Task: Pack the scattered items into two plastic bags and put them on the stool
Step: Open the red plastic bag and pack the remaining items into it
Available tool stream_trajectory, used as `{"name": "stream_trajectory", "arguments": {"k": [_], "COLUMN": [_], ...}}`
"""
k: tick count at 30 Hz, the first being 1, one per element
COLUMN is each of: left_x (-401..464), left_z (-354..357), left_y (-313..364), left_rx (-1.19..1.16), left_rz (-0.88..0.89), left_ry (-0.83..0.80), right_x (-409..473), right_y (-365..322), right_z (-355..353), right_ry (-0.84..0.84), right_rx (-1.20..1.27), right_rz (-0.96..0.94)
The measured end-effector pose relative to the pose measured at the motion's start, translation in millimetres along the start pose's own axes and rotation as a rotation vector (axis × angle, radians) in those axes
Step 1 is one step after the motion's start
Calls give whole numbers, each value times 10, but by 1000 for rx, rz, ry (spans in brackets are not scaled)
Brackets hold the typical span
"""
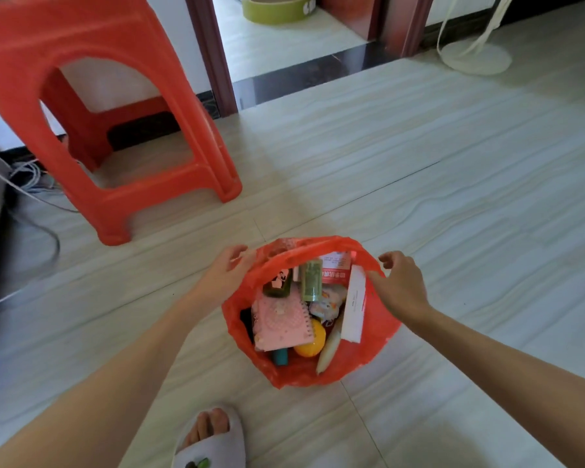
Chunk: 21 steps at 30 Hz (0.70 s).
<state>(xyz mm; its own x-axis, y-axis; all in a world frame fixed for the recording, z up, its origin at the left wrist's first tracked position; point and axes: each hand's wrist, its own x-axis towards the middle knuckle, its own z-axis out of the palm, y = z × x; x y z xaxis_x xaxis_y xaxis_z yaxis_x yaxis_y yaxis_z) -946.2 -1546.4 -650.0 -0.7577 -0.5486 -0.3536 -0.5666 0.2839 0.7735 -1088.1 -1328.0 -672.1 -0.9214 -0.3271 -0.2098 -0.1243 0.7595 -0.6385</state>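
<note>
Gathering the red plastic bag (304, 369) at its rim on the floor (453, 197), just ahead of the slipper (210, 440). Left hand (225, 271) pinching the left rim, fingers curled on the film; right hand (401, 280) touching the right rim, fingers loosely bent, grip unclear. Best drawing both handles together evenly before lifting, keeping the load level. Sagging open, thin and crinkled, holding a pink notebook (281, 320), a yellow ball (313, 339), a white box (353, 305), a green bottle (309, 280). Orange stool (81, 45) standing near, up left, seat unseen.
</note>
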Motion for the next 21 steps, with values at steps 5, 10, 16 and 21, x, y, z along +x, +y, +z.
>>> {"name": "stream_trajectory", "arguments": {"k": [5,10,16,21], "left_x": [155,325,238,-6], "left_z": [21,168,73,-207], "left_y": [-231,-242,-103,163], "left_rx": [158,195,356,499], "left_rz": [-13,-39,-29,-52], "left_ry": [-301,-302,-295,-293], "right_x": [186,363,291,97], "right_y": [259,354,256,126], "right_z": [-16,80,26,-381], "right_ry": [-216,-374,-467,-609], "right_rx": [33,304,176,-134], "right_rz": [60,114,107,31]}}
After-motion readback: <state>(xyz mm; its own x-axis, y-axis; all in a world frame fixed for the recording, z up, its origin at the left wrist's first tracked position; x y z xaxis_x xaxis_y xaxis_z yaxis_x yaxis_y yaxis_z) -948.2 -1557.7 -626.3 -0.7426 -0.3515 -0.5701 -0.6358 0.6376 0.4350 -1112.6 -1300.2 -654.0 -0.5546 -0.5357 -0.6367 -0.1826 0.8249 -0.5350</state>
